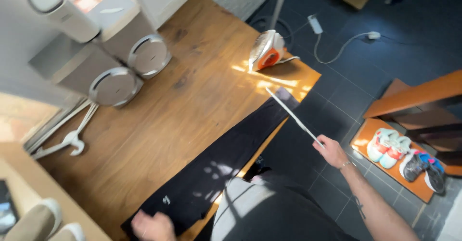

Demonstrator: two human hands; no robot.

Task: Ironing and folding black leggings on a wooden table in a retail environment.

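We see a long dark garment (226, 159), black and narrow like a pair of trousers or leggings, laid out along the front edge of the wooden tabletop (159, 111). It runs diagonally from the lower left up toward the right corner, where sunlight falls across the wood. A small pale mark shows on the cloth near its lower end.

Our left hand (153, 225) rests on the lower end of the garment, at the bottom of the view. Its fingers look loosely bent against the cloth, but the hand is blurred and partly cut off, so we cannot tell whether it pinches the fabric or only presses on it.

Our right hand (332, 150) is out past the tabletop's edge, above the dark tiled floor (337, 101). Its fingers are closed around one end of a thin pale rod (292, 116), which slants up and left until its far end lies over the upper end of the garment.

A white and orange iron (265, 51) stands upright near the far right corner of the tabletop, its cord (337, 48) trailing onto the floor. Two grey speakers (103, 60) with round fronts sit at the far left, and white hangers (67, 137) lie just in front of them. To the right, on a low orange shelf (370, 132), sit pale sneakers (387, 147) and darker ones (423, 169) beside them.
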